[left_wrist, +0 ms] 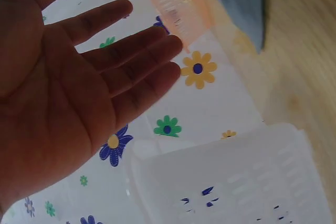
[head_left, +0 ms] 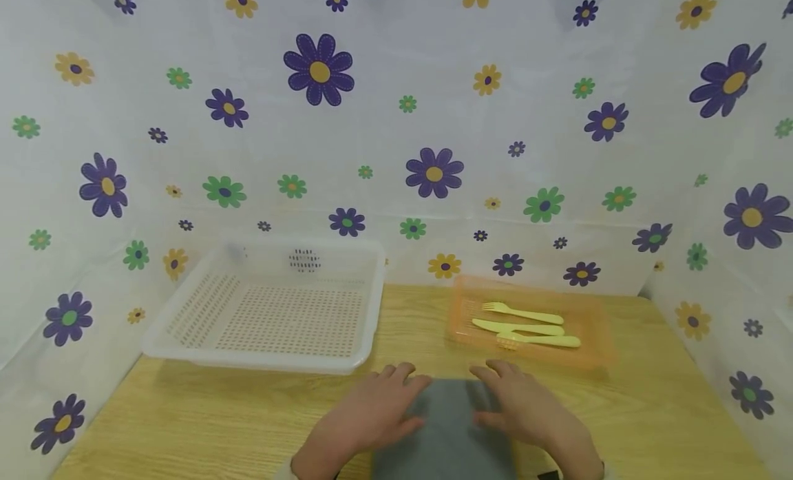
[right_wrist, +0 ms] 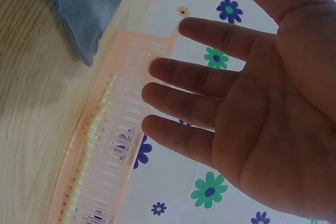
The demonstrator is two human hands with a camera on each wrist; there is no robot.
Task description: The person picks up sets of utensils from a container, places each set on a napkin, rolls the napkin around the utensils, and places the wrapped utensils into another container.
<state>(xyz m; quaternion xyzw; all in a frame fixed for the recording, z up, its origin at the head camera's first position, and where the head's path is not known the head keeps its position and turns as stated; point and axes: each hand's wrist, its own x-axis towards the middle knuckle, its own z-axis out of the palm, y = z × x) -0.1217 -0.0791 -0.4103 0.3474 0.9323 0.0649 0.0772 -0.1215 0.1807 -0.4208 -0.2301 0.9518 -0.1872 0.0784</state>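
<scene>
A folded blue-grey cloth (head_left: 447, 432) lies on the wooden table at the front middle; its corner shows in both wrist views. My left hand (head_left: 372, 414) hovers at the cloth's left side, and my right hand (head_left: 526, 411) at its right side. Both palms face inward with the fingers spread and loosely straight. Nothing sits in the left palm (left_wrist: 63, 93) in the left wrist view, nor in the right palm (right_wrist: 262, 114) in the right wrist view.
Back left stands a white plastic basket (head_left: 370, 328) with a perforated bottom. An orange tray (head_left: 595, 335) at the back right holds a yellow knife (head_left: 517, 328) and two yellow forks (head_left: 526, 315). A flower-printed sheet (head_left: 372, 136) walls the table at the back and sides.
</scene>
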